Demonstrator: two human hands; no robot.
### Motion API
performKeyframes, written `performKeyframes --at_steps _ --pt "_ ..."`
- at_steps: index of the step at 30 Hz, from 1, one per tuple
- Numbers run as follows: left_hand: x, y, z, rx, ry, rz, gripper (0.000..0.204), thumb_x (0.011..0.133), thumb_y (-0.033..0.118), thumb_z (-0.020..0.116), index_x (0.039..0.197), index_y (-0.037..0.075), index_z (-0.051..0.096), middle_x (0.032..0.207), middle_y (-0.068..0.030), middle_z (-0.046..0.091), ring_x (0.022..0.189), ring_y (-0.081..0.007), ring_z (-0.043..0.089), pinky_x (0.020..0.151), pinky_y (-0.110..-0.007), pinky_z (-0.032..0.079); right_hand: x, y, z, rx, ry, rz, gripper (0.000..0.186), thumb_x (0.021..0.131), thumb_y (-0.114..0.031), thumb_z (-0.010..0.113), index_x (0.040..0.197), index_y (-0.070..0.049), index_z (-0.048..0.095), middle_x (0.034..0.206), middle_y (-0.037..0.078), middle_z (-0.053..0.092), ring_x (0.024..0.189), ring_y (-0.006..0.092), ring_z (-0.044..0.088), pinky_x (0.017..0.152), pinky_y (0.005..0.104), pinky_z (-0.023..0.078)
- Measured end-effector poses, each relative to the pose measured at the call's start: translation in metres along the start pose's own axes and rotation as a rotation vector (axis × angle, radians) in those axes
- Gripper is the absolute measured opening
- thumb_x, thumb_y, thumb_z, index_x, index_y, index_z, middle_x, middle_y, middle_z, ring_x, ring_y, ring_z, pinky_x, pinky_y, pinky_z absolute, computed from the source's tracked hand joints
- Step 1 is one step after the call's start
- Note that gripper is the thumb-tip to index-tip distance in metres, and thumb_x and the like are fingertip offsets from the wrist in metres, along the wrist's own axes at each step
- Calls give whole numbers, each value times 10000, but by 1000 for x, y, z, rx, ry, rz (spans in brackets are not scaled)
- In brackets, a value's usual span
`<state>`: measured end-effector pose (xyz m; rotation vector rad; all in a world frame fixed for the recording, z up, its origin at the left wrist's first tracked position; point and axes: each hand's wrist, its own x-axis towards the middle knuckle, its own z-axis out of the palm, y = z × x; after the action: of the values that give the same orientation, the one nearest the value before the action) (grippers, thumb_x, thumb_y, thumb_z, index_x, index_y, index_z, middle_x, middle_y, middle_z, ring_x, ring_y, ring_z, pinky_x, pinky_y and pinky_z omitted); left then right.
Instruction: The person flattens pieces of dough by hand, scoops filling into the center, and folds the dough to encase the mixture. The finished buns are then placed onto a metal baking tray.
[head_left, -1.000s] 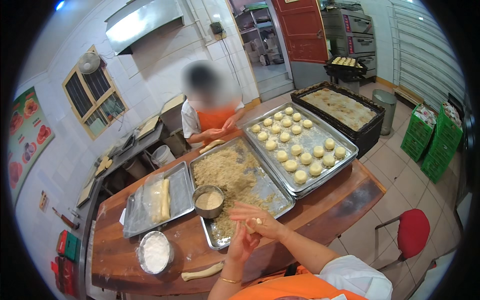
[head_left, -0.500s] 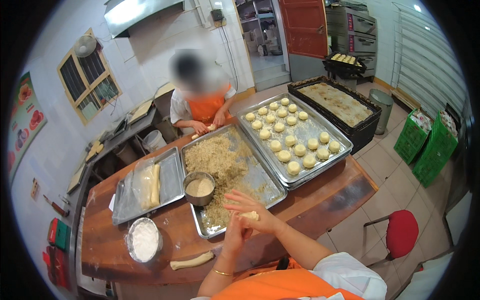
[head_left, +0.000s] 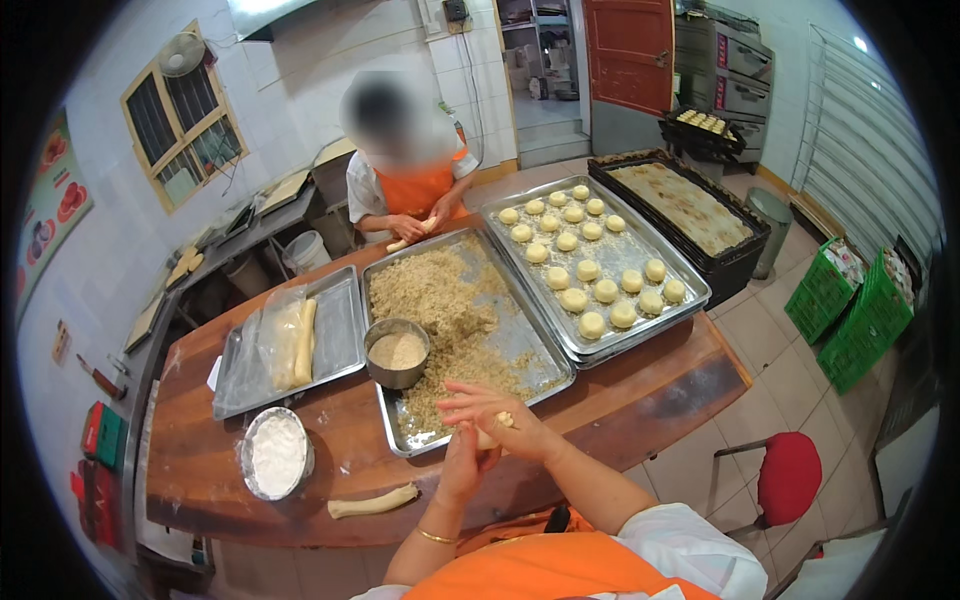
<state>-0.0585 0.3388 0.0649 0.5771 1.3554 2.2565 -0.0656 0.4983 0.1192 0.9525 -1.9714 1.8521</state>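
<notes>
My left hand [head_left: 466, 462] is curled around a small pale piece of dough [head_left: 490, 434], thumb raised. My right hand [head_left: 510, 428] lies over it with fingers stretched out above the filling tray, its palm side against the dough. Below my hands is a dough strip [head_left: 370, 501] on the wooden table [head_left: 230, 476], beside a bowl of white powder [head_left: 277, 453]. A metal bowl of crumbs [head_left: 396, 352] sits in the metal tray [head_left: 555, 360] of crumbly filling [head_left: 430, 290]. Bagged dough logs [head_left: 301, 343] lie on another tray at left.
A co-worker [head_left: 410, 190] opposite handles a dough strip. At back right stand a tray of round pastries [head_left: 693, 285], stacked black pans [head_left: 735, 260] and ovens [head_left: 722, 60]. Green crates [head_left: 855, 340] and a red stool [head_left: 785, 475] are at right; a counter [head_left: 215, 260] runs along the left.
The co-worker has leaned forward and lowered both hands onto the dough strip. My hands have shifted slightly, still together around the dough piece. The camera view has shifted somewhat.
</notes>
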Motion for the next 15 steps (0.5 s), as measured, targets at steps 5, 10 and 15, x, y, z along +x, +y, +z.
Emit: performKeyframes --at_steps 5,10,15 --pt "3 8 28 161 164 125 591 1043 578 355 1335 72 447 862 12 544 606 -59 437 509 -198 305 -4 11 -7 148 -69 82 564 1027 -545 418 1266 -120 701 1435 103 570 1490 332 279 1210 524 164" --pt "-4 14 9 21 3 9 597 1021 536 480 1385 71 394 913 -2 554 639 -62 460 527 -199 340 6 -15 8 133 5 10 602 1031 -574 384 1235 -117 720 1456 105 550 1512 323 221 1211 531 165" --pt "2 -4 15 388 136 255 648 999 576 502 1406 90 369 918 9 555 638 -54 458 513 -193 319 -1 5 -5 163 -77 97 663 1020 -617 359 1201 -101 733 1403 122 594 1485 339 287 1209 515 177"
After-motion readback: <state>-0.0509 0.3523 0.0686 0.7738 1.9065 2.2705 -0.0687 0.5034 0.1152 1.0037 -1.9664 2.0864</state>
